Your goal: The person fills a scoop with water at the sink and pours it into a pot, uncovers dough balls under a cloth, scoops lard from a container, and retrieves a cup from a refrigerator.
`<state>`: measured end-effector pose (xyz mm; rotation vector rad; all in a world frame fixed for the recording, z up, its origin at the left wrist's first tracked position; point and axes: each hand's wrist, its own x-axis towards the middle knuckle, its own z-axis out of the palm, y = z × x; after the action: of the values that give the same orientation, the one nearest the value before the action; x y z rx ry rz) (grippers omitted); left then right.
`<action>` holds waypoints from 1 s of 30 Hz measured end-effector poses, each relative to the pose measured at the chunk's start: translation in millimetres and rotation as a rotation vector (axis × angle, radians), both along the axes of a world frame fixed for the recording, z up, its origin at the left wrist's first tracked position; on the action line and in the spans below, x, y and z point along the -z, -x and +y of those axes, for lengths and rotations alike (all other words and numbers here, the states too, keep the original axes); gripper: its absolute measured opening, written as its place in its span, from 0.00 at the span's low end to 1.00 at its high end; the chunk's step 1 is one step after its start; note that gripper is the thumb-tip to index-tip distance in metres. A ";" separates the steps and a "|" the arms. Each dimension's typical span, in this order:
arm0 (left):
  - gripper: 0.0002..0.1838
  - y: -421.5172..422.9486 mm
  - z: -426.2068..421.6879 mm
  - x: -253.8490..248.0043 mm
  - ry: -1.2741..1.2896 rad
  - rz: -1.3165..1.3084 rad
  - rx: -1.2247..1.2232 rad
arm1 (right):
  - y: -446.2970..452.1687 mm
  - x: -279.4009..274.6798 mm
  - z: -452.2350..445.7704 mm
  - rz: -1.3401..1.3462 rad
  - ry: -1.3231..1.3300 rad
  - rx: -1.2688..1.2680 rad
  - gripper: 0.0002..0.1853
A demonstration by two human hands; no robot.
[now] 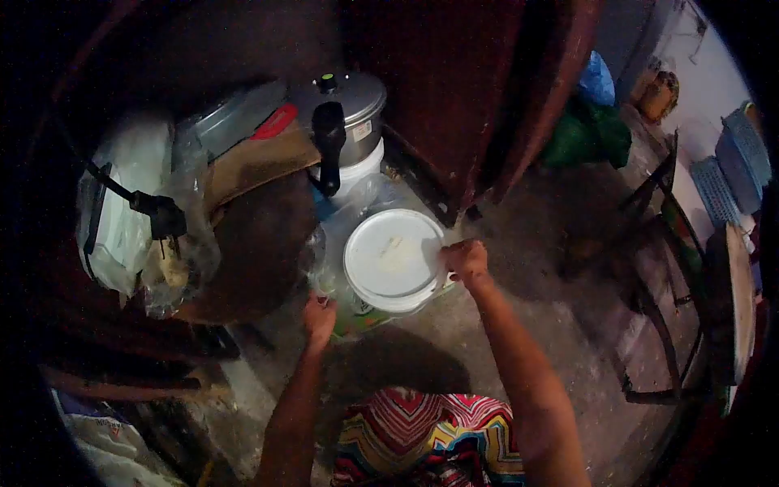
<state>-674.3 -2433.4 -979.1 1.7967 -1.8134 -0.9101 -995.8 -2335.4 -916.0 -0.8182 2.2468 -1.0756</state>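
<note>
A white bucket with a white lid stands upright on the floor in front of me. Some pale residue or a worn mark shows on the lid. Around the bucket's left and lower sides lies a clear plastic bag with green print near the bottom. My left hand is closed on the bag's edge, low and left of the bucket. At the right rim of the lid, my right hand is closed, its fingers seemingly pinching the bag's other side. The fingertips of that hand are partly hidden.
Behind the bucket a metal pressure cooker with a black handle sits on a white container. Left are a cardboard piece, plastic-wrapped items and a hanging black plug. Right stand a dark metal frame and blue baskets.
</note>
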 end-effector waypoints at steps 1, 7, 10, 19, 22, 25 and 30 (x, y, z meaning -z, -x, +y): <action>0.20 -19.4 -1.5 44.0 0.115 0.285 -0.001 | 8.7 9.2 -4.7 -0.057 0.018 0.006 0.16; 0.26 -2.4 78.6 -68.1 0.726 0.418 0.103 | -10.7 -81.4 0.9 -0.546 0.205 0.021 0.18; 0.27 26.5 90.9 -114.9 0.690 0.267 0.295 | -36.0 -144.6 -10.7 -0.500 0.156 -0.073 0.19; 0.16 24.7 59.3 -97.2 0.635 0.235 0.160 | -64.8 -160.3 -20.7 -0.520 0.382 -0.410 0.16; 0.12 12.7 54.2 -105.3 0.574 0.290 -0.002 | -49.4 -101.2 -1.9 0.231 0.008 -0.516 0.16; 0.10 5.9 54.4 -116.0 0.590 0.352 -0.055 | -79.9 -71.8 17.4 0.760 -0.080 -0.408 0.15; 0.09 -4.2 57.8 -123.7 0.657 0.221 -0.028 | -73.2 -46.5 -1.7 0.687 -0.241 -0.343 0.13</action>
<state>-670.1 -2375.5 -855.3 1.2501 -1.6759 -0.4020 -922.6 -2337.1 -869.5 -1.5670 2.5537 -0.3750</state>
